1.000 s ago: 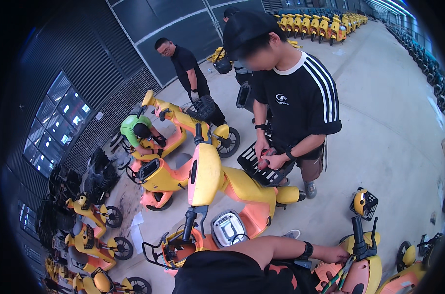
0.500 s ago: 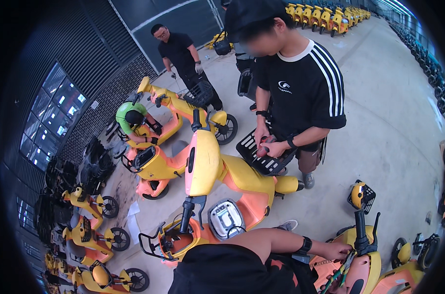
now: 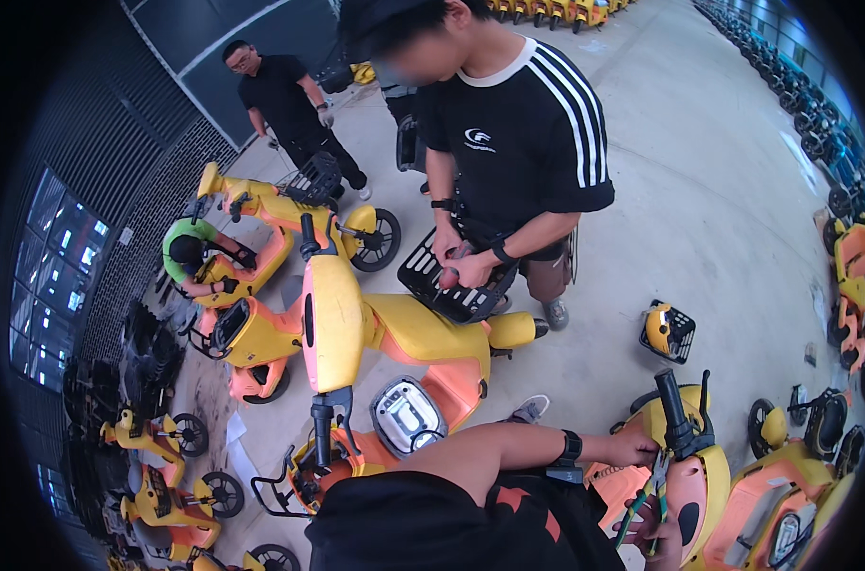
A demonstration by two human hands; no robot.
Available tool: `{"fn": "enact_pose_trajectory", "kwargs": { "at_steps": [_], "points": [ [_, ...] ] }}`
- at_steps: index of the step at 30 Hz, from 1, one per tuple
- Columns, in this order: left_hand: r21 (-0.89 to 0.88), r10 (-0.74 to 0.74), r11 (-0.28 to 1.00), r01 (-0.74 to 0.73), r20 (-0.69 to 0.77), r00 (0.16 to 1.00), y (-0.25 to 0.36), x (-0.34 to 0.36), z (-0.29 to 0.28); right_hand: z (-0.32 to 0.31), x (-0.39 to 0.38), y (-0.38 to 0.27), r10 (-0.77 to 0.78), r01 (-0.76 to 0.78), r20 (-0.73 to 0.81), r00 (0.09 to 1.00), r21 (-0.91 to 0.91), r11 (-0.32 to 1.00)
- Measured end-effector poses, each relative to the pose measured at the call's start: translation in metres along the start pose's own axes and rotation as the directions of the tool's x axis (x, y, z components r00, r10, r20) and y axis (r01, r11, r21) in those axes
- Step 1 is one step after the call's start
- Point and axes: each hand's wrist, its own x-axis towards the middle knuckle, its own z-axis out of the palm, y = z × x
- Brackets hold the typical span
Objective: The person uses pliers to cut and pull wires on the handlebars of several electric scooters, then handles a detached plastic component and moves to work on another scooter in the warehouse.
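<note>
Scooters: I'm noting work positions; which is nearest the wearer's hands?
The lower-right yellow scooter with its black handlebar grip beside the left hand; the right hand is close too. Other scooters stand farther off.

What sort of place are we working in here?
Likely an indoor scooter repair or assembly hall: a long row of teal two-wheelers, yellow-and-pink plastic-bodied scooters, and green-handled metal pliers.

Tight quarters around the left grip (image 3: 634, 446): black handlebar (image 3: 673, 404) bars the way between one and two o'clock, the pink-and-yellow scooter front (image 3: 686, 493) walls off four, green-handled pliers (image 3: 657, 478) crowd five! Open floor (image 3: 589, 381) stretches out toward eleven, a black basket (image 3: 681, 335) sitting beyond at one.
</note>
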Motion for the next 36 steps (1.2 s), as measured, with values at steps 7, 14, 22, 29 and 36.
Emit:
{"fn": "enact_pose_trajectory", "kwargs": {
  "at_steps": [7,14,22,29,36],
  "points": [
    [-0.181,-0.127,0.972,0.149,0.125,0.984,0.005,0.006,0.003,0.025,-0.009,-0.029,0.114,-0.115,-0.007,0.993,-0.072,0.991],
    [-0.435,-0.288,0.794,0.425,0.347,0.893,-0.017,0.0,-0.011,0.037,-0.008,-0.035,0.151,-0.153,0.122,0.981,0.003,0.988],
    [-0.737,-0.251,0.419,0.531,0.468,0.847,-0.008,-0.004,-0.018,0.028,0.001,-0.025,0.082,-0.083,0.22,0.972,-0.007,0.997],
    [-0.752,-0.239,0.376,0.542,0.487,0.84,-0.007,0.001,-0.019,0.031,-0.004,-0.025,0.085,-0.07,0.19,0.978,-0.085,0.994],
    [-0.735,-0.208,0.41,0.54,0.501,0.84,-0.005,0.001,-0.018,0.022,0.002,-0.001,-0.037,0.05,0.2,0.979,-0.061,0.997]
  ]
}}
